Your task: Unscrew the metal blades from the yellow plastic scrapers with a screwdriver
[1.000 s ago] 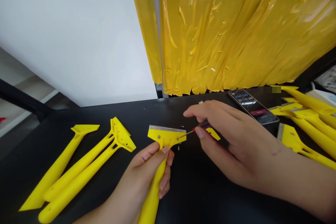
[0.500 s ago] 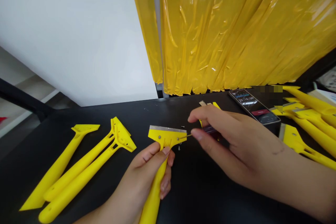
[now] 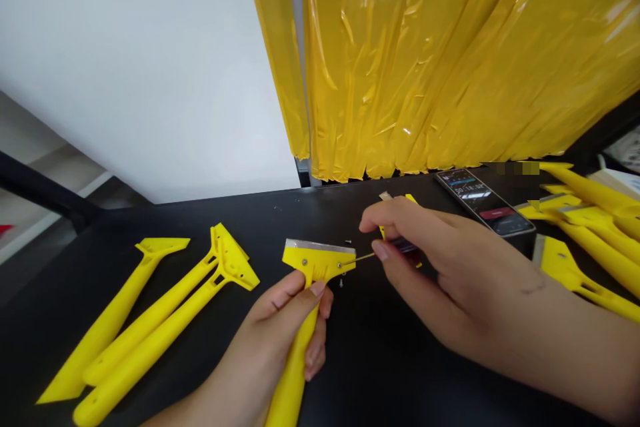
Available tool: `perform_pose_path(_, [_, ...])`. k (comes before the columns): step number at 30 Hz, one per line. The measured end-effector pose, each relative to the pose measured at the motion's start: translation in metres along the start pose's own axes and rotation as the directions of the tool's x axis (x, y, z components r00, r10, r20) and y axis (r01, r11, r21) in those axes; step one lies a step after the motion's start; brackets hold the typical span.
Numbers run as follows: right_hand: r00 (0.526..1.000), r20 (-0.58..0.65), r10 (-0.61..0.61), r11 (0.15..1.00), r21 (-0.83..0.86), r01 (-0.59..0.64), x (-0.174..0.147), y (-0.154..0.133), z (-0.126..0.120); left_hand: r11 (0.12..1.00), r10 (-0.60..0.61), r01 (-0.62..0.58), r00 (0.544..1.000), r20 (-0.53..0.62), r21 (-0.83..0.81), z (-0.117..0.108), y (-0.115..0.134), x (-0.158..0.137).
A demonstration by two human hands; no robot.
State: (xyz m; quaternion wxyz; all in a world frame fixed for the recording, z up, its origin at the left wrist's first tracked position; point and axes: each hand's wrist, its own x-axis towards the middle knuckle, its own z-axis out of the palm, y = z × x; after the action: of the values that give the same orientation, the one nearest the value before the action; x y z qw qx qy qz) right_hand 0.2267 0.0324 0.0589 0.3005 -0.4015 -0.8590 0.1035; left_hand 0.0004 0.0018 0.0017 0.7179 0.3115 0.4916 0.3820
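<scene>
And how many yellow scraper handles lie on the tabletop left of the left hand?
3: the leftmost handle, the middle handle, and the near handle closest to the left hand. The latter two lie side by side; none seems hidden.

Your right hand [image 3: 445, 273] hides much of the screwdriver [image 3: 404, 247] and, behind its fingers, part of some yellow pieces [image 3: 411, 199]. Your left hand [image 3: 280, 327] covers part of the scraper [image 3: 320, 259]; below those fingers, the bottom edge cuts off its handle. Just beyond your left fingertips, the screwdriver's seating in the screw [image 3: 339, 265] seems too small to tell.
</scene>
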Motion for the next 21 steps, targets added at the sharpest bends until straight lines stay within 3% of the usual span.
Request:
perform_pose_path(7, [0.998,0.012,-0.057,0.998,0.032,0.056,0.0031,-0.0005,-0.0012,1.000,0.000,0.000,1.000,0.015,0.009,-0.0009,-0.0019,0.0006])
perform_pose_path(13, [0.996,0.056,-0.066,0.997,-0.021,0.068,0.0028,-0.0030,-0.0006,1.000,-0.007,0.007,1.000,-0.001,0.021,0.0011,-0.0002,0.0002])
perform_pose_path(17, [0.998,0.019,-0.059,0.996,-0.073,0.060,0.0042,-0.0035,0.0001,1.000,-0.014,0.014,1.000,-0.001,0.025,0.0009,0.0009,0.0018])
perform_pose_path(21, [0.997,0.057,-0.058,0.998,-0.002,0.059,0.0039,-0.0031,-0.0012,1.000,-0.009,0.010,1.000,-0.009,0.016,0.0004,0.0018,0.0002])
